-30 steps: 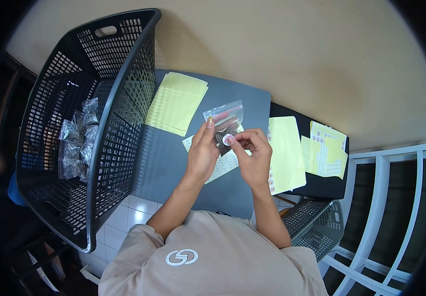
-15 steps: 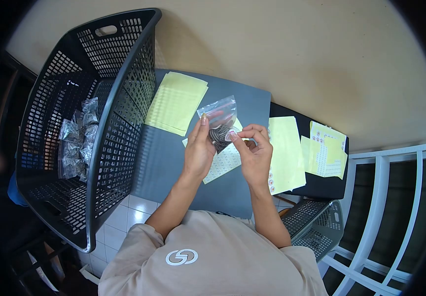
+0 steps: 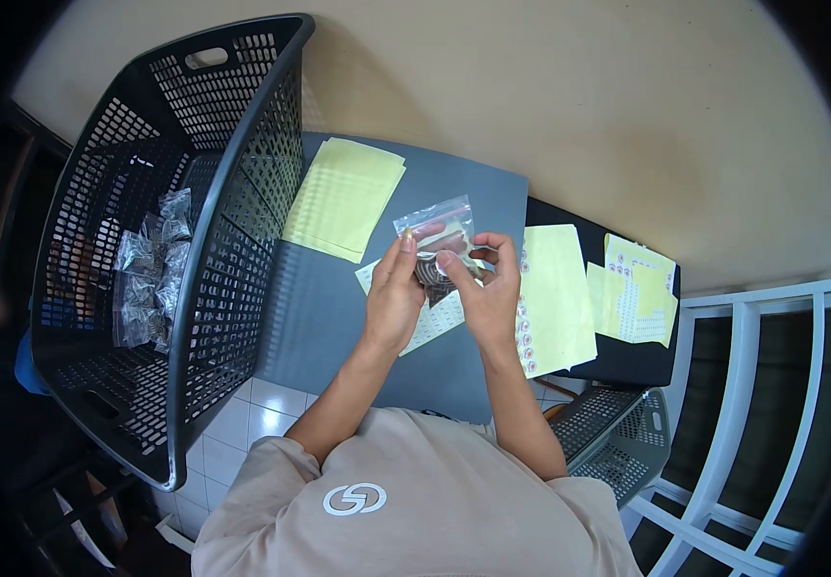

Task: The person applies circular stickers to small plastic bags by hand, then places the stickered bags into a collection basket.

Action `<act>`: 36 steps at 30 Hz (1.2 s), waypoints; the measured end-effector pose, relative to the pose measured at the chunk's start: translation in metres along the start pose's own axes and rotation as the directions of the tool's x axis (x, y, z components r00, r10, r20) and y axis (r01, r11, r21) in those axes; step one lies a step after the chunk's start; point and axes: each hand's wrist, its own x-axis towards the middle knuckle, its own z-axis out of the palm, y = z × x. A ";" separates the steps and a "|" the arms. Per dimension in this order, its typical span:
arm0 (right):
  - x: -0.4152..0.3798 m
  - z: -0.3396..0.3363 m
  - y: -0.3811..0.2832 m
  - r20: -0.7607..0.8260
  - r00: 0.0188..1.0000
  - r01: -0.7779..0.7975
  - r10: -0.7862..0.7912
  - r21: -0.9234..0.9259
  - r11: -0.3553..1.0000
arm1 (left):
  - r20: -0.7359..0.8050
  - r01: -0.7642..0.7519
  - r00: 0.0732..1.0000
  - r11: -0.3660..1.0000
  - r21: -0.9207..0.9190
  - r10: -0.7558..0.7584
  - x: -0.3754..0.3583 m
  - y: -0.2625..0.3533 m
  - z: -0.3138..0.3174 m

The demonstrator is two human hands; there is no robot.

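Note:
A clear zip bag (image 3: 449,220) with dark, ridged metal pieces inside hangs between my hands above the table; their exact kind is hard to make out. My left hand (image 3: 395,293) grips the bag's left side, thumb on its front. Pressed flat against the bag's front is the thumb of my right hand (image 3: 489,298), with its fingers curled around the right side. Beneath the bag lies a sheet with rows of small pale labels (image 3: 435,327), partly hidden by my hands.
On the left stands a large dark plastic basket (image 3: 242,192) with several filled bags (image 3: 151,279) inside. Yellow sheets (image 3: 343,197) lie on the grey table (image 3: 314,356). More yellow sheets with round stickers (image 3: 558,298) lie to the right. A smaller basket (image 3: 627,452) sits lower right.
The bag has shifted slightly right and down. My right thumb, earlier at a pale round spot by the bag's right edge, now presses on the bag's front, the fingers more around it.

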 end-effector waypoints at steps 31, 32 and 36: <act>-0.034 -0.007 0.019 0.455 0.877 0.287 -0.157 -0.231 0.930 | -0.157 0.248 0.962 0.954 0.167 -0.223 -0.021 -0.027 -0.069; -0.034 -0.006 0.017 0.492 0.848 0.365 -0.195 -0.277 0.889 | -0.161 0.248 0.962 0.955 0.165 -0.222 -0.020 -0.027 -0.071; -0.031 -0.008 0.013 0.549 0.819 0.374 -0.166 -0.292 0.880 | -0.123 0.271 0.962 0.907 0.322 -0.244 -0.017 -0.028 -0.076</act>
